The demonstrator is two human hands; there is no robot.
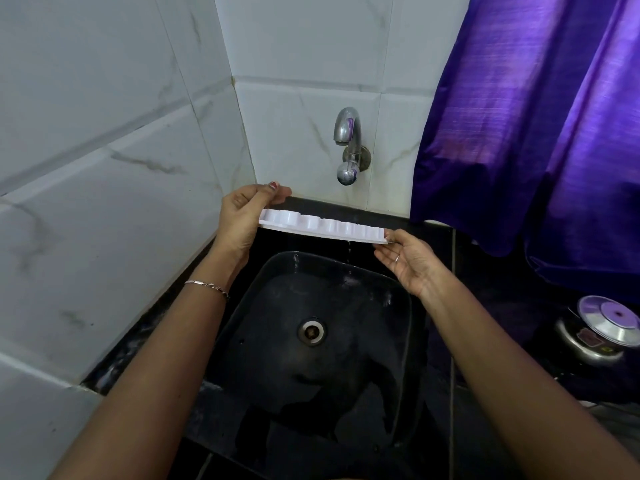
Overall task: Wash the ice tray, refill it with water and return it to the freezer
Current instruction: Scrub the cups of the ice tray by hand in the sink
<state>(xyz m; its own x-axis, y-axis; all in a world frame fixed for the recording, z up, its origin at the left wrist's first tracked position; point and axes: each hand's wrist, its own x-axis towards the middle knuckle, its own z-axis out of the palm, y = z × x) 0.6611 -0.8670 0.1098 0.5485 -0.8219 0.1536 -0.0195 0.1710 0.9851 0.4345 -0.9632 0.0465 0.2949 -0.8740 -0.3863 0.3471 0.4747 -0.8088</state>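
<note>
A white plastic ice tray is held above the back of a black sink, turned over so the rounded undersides of its cups face up. My left hand grips the tray's left end, thumb on top. My right hand pinches the right end with its fingertips, palm up. A thin trickle of water falls from the tray's right part into the basin. The steel tap on the tiled wall is just behind and above the tray; no water runs from its spout.
The sink's drain lies in the middle of the wet basin. White marble-look tiles close the left and back. A purple curtain hangs at right over the black counter, where a steel lidded appliance stands.
</note>
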